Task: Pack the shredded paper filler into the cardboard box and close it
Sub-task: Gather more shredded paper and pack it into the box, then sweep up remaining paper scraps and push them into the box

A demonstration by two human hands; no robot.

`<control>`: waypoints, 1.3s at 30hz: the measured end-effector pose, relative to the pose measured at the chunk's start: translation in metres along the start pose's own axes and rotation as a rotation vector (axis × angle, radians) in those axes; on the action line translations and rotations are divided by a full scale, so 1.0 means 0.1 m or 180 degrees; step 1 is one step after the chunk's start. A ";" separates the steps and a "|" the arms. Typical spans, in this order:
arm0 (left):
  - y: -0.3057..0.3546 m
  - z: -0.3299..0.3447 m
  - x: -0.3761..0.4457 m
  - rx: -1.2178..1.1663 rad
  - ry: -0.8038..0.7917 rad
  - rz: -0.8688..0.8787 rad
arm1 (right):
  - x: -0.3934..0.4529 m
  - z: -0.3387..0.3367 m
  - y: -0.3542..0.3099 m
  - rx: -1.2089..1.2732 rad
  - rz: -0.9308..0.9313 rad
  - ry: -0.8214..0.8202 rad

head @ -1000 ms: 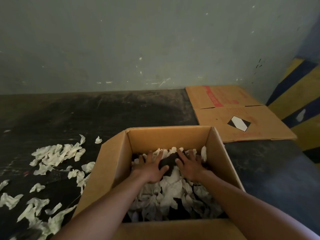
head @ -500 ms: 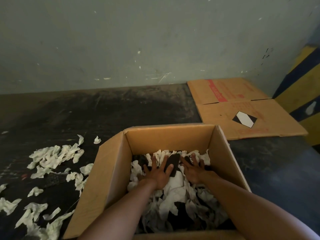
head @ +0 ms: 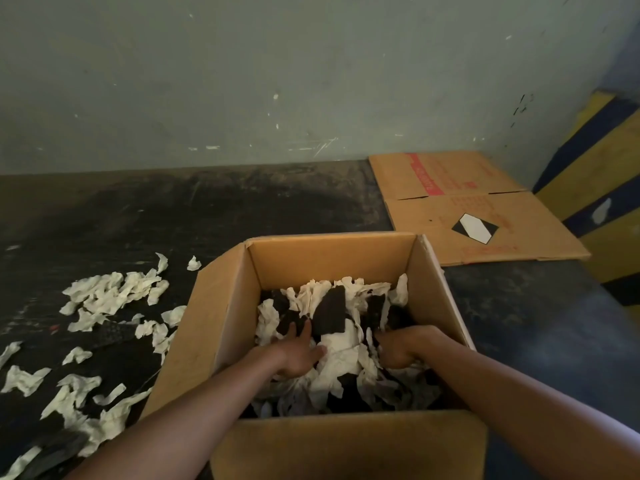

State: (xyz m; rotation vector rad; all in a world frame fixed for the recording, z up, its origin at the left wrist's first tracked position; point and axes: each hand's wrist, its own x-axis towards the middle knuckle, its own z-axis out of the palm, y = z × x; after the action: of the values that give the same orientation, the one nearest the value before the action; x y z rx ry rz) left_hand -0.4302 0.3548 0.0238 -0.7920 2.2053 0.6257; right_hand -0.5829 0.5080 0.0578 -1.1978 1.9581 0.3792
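Observation:
An open cardboard box (head: 329,261) stands on the dark floor in front of me, its flaps up or folded outward. White shredded paper filler (head: 341,356) mixed with dark pieces (head: 329,311) covers its inside. Both my hands are down in the box. My left hand (head: 298,355) lies palm down on the filler with its fingers spread. My right hand (head: 401,348) is bent at the wrist, and its fingers are buried in the paper and hidden. More loose white filler (head: 110,292) is scattered on the floor left of the box.
A flattened cardboard sheet (head: 478,216) with red print and a black-and-white diamond label lies on the floor at the back right. A grey-green wall (head: 242,81) closes the back. A yellow and blue striped surface (head: 606,174) stands at the right.
Both hands have pulled back from the far side of the box toward me and sunk deeper into the filler. The right hand's fingers, spread before, are now dug into the paper.

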 end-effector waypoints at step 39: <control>-1.47 0.52 -2.05 -0.0202 0.3397 -0.0331 | -0.70 0.31 -2.03 0.0516 -0.0770 0.2611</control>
State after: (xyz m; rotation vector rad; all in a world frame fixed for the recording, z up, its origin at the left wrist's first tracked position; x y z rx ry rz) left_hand -0.1894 0.3568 0.1145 -1.5030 3.0431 0.2074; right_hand -0.3789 0.4670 0.1198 -1.6117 2.3982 -0.4688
